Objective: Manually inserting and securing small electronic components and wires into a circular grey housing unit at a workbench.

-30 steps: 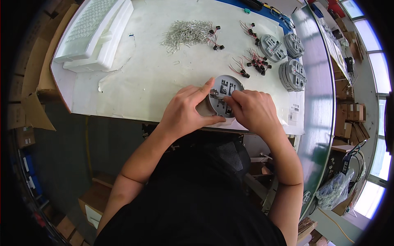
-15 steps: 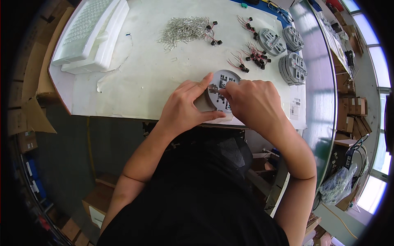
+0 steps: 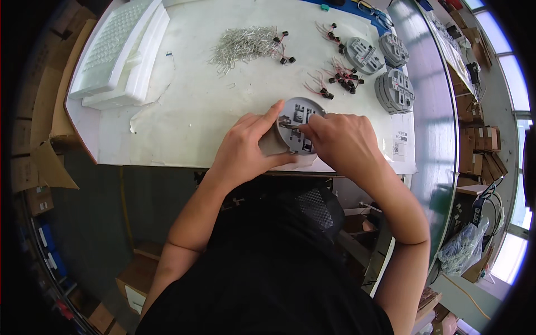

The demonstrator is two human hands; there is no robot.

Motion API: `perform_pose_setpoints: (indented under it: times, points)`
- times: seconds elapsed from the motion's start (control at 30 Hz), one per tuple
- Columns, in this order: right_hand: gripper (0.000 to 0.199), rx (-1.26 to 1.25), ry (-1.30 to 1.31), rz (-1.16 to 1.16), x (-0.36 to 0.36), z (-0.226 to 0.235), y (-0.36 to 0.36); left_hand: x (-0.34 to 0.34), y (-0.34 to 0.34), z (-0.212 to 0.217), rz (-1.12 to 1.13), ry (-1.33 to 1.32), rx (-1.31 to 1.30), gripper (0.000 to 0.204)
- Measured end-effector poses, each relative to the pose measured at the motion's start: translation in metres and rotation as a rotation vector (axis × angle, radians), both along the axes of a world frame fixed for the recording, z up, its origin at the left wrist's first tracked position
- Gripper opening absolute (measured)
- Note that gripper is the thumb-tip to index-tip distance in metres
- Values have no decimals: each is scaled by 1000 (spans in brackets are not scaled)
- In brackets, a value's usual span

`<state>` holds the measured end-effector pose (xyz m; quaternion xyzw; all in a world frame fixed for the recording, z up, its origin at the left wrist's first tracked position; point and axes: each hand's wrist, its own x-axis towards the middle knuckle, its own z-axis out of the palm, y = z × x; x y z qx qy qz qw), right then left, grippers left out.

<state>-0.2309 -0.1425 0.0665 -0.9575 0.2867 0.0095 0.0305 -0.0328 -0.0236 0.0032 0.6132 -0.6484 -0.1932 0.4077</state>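
Right elbow [image 3: 420, 229] outswung, left hand's [image 3: 245, 146] hold on disc [image 3: 288, 114] edge, right's [image 3: 345, 137] unclear (room leftward)

The white tabletop [image 3: 184, 131] is being lit brightly and evenly, while the floor [image 3: 92, 195] at left is being left in gloom. Daylight is being admitted through the windows [image 3: 509, 92] at right, their panes being bleached white; pale glare is being reflected by the glossy strip [image 3: 429, 106]. Fine detail on the grey round part [image 3: 301, 105] is being softened. Toward the rim, straight edges are being bent and corners blackened.
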Motion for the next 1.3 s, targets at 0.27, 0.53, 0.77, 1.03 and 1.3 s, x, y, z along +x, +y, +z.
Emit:
perform_pose_setpoints:
  times: [0.27,0.53,0.77,1.03,1.3]
  points:
    - [53,145,-516,-60,-20,-35,38,5,-14,-14,51,462,223,36]
    - [48,-292,-1313,-550,-81,-13,-64,-20,-15,5,161,311,-122,16]
    - [44,-114,-1114,-47,-80,-9,-32,-51,-41,43,5,915,63,21]
    - [33,-570,-849,84,-75,-7,-7,-57,-45,32,15,854,34,28]
    - [41,-618,-1131,-1251,-448,-65,-243,-7,5,-17,199,593,4,16]
